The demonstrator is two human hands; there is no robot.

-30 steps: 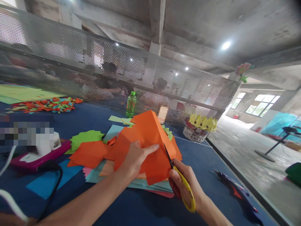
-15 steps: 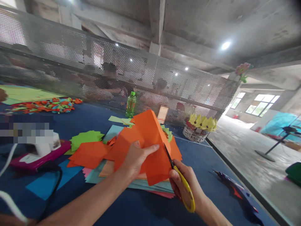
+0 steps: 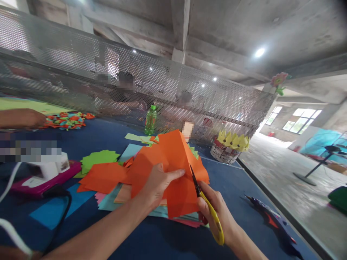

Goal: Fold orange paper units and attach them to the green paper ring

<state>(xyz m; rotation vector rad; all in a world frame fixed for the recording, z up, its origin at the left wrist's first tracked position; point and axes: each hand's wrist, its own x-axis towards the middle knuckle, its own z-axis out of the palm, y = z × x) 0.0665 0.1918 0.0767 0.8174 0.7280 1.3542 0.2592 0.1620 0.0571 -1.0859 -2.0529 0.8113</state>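
1. Above the blue-covered bench, near mid-view: an orange sheet, creased and tilted, over a stack of coloured paper and touching or just beside other orange pieces.
2. Seemingly at a cutting step, to judge by the scissors set against the right edge of the orange sheet, points upward along it.
3. For the next move, probably best to hold the paper taut and to keep the blades in line with the edge, without buckling it.
4. With the left hand: pinching the orange sheet, thumb flat on its upper face, other fingers mostly hidden beneath; cannot tell how firmly.
5. With the right hand: fingers curled closed around the yellow handles; too hard to tell the gap between the blades.
6. Around: a dark blue tool to the right, a green bottle behind, a co-worker's hand by multicoloured scraps at far left.
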